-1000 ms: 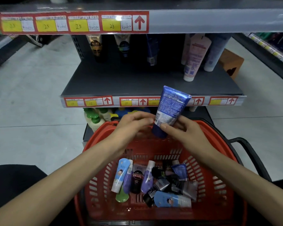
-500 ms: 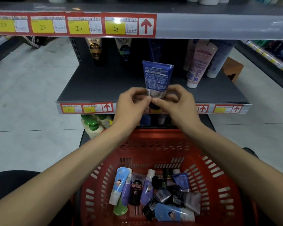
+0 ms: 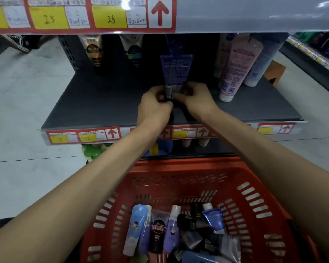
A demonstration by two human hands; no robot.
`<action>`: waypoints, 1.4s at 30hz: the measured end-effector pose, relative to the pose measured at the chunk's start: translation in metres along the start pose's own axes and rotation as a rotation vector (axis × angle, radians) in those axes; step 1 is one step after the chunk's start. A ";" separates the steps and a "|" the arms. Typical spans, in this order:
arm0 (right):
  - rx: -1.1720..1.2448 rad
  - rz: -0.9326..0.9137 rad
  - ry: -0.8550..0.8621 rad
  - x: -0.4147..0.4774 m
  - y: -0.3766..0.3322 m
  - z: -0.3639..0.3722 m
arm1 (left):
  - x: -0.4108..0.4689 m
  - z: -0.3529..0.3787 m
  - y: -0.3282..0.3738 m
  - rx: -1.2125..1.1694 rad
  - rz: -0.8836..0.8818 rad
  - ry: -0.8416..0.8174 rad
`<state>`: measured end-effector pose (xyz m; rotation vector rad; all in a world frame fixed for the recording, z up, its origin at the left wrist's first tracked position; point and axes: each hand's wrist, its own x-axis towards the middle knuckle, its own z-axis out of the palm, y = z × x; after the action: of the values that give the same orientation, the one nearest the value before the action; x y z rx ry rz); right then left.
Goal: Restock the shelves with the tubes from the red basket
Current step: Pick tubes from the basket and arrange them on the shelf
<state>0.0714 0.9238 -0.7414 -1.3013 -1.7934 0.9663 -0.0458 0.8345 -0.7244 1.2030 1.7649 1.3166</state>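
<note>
Your left hand (image 3: 154, 107) and right hand (image 3: 195, 98) both pinch the upright blue tube (image 3: 176, 72) low, on the shelf (image 3: 95, 103) beyond the red basket (image 3: 254, 198).

- blue tube (image 3: 176, 71): printed back facing out, upright with its cap end down, held at the middle of the grey shelf (image 3: 103, 103)
- red basket (image 3: 254, 188): below the shelf, holding mixed tubes (image 3: 160, 232) heaped flat

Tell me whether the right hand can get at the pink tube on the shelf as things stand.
Probably yes, once freed. The right hand pinches the blue tube together with the left hand; the pink tube stands just to its right, with bare shelf between them.
</note>
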 end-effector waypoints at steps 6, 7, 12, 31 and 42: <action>-0.209 0.005 -0.013 0.029 -0.005 -0.005 | 0.022 0.007 0.003 0.015 -0.014 -0.079; -0.249 0.003 -0.002 0.034 -0.007 -0.005 | 0.024 0.008 0.005 0.011 -0.026 -0.097; -0.299 0.039 0.063 0.044 -0.010 0.002 | 0.038 0.009 0.002 -0.080 -0.147 -0.147; 0.044 0.106 -0.003 -0.103 -0.044 -0.057 | -0.082 -0.039 0.037 -0.188 -0.099 -0.251; -0.293 0.043 -0.360 -0.224 -0.014 -0.094 | -0.168 -0.048 -0.002 -0.008 -0.115 -0.381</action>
<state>0.2013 0.7201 -0.7111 -1.4138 -2.2592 1.0411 -0.0225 0.6616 -0.7179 1.2342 1.5265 0.9527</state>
